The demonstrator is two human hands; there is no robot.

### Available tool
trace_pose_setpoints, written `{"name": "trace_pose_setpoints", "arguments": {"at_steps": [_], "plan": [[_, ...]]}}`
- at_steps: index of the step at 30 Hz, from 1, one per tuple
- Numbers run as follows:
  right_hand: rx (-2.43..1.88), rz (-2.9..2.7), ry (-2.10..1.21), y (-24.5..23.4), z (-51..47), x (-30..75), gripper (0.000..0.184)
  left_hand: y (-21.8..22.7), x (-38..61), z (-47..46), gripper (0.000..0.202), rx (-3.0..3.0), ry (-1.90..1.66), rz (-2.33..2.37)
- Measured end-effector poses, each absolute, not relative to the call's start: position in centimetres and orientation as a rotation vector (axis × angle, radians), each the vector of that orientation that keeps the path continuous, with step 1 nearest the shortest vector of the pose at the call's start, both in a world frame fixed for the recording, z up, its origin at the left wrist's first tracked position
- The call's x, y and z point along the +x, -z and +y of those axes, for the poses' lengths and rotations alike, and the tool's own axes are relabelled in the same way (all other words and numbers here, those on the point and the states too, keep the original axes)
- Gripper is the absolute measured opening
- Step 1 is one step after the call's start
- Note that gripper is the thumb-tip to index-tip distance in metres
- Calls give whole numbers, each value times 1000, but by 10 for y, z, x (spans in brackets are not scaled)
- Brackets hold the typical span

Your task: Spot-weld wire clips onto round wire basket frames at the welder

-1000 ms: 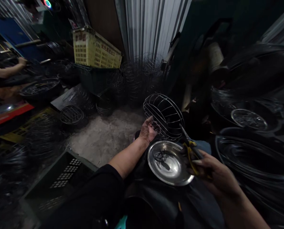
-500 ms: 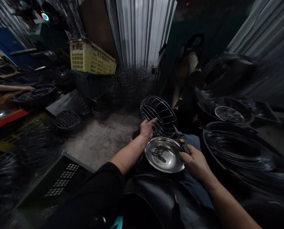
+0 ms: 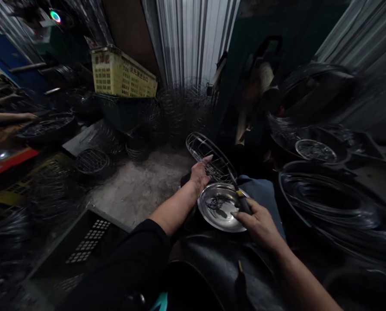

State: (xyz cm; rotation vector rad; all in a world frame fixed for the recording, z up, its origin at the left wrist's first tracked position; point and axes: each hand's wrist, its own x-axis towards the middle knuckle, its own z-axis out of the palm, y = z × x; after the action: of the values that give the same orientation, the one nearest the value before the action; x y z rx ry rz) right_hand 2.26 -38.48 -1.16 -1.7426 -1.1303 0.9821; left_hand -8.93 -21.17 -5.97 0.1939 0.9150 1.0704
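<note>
The person showed two bare hands, one left hand (image 3: 200, 176) and one right hand (image 3: 259, 222). There were one wire basket (image 3: 219, 164), one pair of pliers (image 3: 240, 196), one steel bowl (image 3: 217, 221) and one lettered yellow crate (image 3: 124, 75). One co-worker's hand (image 3: 28, 116) appeared. The stacked wire frames (image 3: 176, 114) were too dim to count.

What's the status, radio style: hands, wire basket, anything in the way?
Left hand at tilted wire basket, grip unclear. Right hand gripping tool, tip by basket rim. Metal bowl close, not visibly blocking.
</note>
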Motion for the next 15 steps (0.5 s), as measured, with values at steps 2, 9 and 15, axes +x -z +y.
{"name": "trace_pose_setpoints", "arguments": {"at_steps": [2,9,15], "plan": [[-1645,-1130,-1119,12,-387,14,23,60,-90,-213,23,88,-1006,945],[-1392,-903,-1551,31,-391,12,28,70,-93,-213,25,33,-901,980],[-1205,-741,-1671,39,-395,13,32,63,-93,-215,22,52,-909,968]]}}
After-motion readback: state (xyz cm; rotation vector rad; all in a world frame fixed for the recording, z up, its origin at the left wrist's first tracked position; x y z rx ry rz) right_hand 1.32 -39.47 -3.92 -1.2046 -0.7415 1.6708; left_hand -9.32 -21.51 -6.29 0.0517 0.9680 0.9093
